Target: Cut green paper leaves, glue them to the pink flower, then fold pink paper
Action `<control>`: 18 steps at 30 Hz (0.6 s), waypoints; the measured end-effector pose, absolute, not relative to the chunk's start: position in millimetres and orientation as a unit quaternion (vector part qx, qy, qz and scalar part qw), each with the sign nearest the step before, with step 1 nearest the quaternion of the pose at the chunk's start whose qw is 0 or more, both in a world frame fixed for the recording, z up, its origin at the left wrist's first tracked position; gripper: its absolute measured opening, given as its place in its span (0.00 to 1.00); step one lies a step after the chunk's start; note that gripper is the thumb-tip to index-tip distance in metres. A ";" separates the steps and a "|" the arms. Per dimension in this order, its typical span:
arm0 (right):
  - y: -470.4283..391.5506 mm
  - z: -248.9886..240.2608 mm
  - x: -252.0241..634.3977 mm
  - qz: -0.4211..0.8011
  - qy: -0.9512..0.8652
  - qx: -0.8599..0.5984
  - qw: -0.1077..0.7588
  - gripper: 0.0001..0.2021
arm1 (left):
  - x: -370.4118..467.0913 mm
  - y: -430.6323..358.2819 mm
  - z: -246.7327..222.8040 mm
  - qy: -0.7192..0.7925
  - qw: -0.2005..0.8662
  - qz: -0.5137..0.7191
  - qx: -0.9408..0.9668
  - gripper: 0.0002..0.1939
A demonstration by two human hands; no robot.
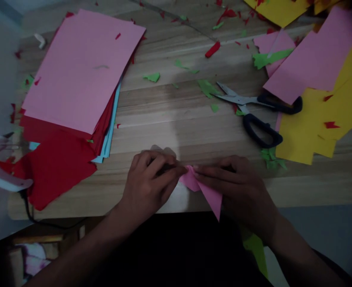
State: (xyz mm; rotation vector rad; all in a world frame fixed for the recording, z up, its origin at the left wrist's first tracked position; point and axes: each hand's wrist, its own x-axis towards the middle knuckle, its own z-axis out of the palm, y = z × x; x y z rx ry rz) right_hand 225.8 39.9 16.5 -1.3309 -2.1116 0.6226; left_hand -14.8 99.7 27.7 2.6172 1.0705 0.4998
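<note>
A small folded piece of pink paper is held between my two hands near the table's front edge, with one pointed end hanging down. My left hand pinches its left end between thumb and fingertips. From the right, my right hand grips the paper with its fingers pressed together, and part of the paper is hidden under it. Beyond my right hand, open scissors with dark handles lie on the table.
On the wooden table, pink sheets top a stack at left, beside crumpled red paper and a white device with a black cable. Yellow sheets and pink pieces lie at right. Red and green scraps are scattered about.
</note>
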 end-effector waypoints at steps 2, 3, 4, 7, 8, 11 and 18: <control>40.9 15.7 227.2 0.241 -0.791 -0.488 0.280 0.18 | -14.0 98.1 28.5 0.374 0.134 0.172 0.901 0.12; 41.5 15.3 227.8 0.245 -0.793 -0.484 0.278 0.18 | -13.7 97.5 28.8 0.376 0.135 0.173 0.901 0.12; 42.0 15.1 228.2 0.246 -0.795 -0.481 0.278 0.18 | -13.5 97.0 28.9 0.376 0.135 0.173 0.900 0.13; 42.6 15.2 228.4 0.242 -0.798 -0.479 0.275 0.19 | -13.0 97.0 28.8 0.373 0.134 0.178 0.901 0.12; 42.5 15.5 228.2 0.240 -0.798 -0.479 0.275 0.19 | -12.8 97.4 28.8 0.371 0.134 0.177 0.902 0.12; 41.9 17.1 227.4 0.244 -0.794 -0.486 0.270 0.19 | -11.7 99.1 28.6 0.364 0.126 0.173 0.906 0.12; 40.5 16.4 226.0 0.226 -0.794 -0.488 0.285 0.18 | -11.1 100.6 26.9 0.380 0.112 0.151 0.906 0.14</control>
